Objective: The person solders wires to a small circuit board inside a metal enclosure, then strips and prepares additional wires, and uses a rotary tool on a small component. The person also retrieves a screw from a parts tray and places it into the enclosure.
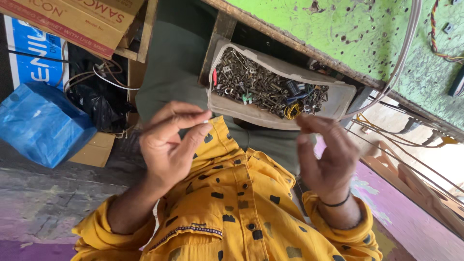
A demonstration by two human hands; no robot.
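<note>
A person in a yellow shirt (pixel 241 203) with dark square marks looks down at their own two hands, raised side by side above their lap. The left hand (pixel 170 145) has thumb and forefinger pinched on a very small pale part (pixel 207 122), too tiny to identify, with a thin wire-like line seeming to run back from it. The right hand (pixel 325 157) is half open, fingers curled, grasping nothing visible; a dark band circles its wrist. Just beyond the hands, on the lap, sits a clear plastic tub (pixel 338 99) heaped with screws (pixel 256 84), nuts and odd bits, some red, green, blue and yellow.

It looks like a small piece has been picked from the tub and is being examined; any next move would seem to need a fine fingertip grip.

At upper left a brown cardboard box (pixel 72 17) with red lettering lies on a wooden shelf. Beneath it stands a blue and white printed carton (pixel 34 58), then a crumpled blue plastic bag (pixel 41 125) beside a black bag (pixel 96 99). A chipped green bench (pixel 328 29) with a grey cable (pixel 405 48) fills the upper right
</note>
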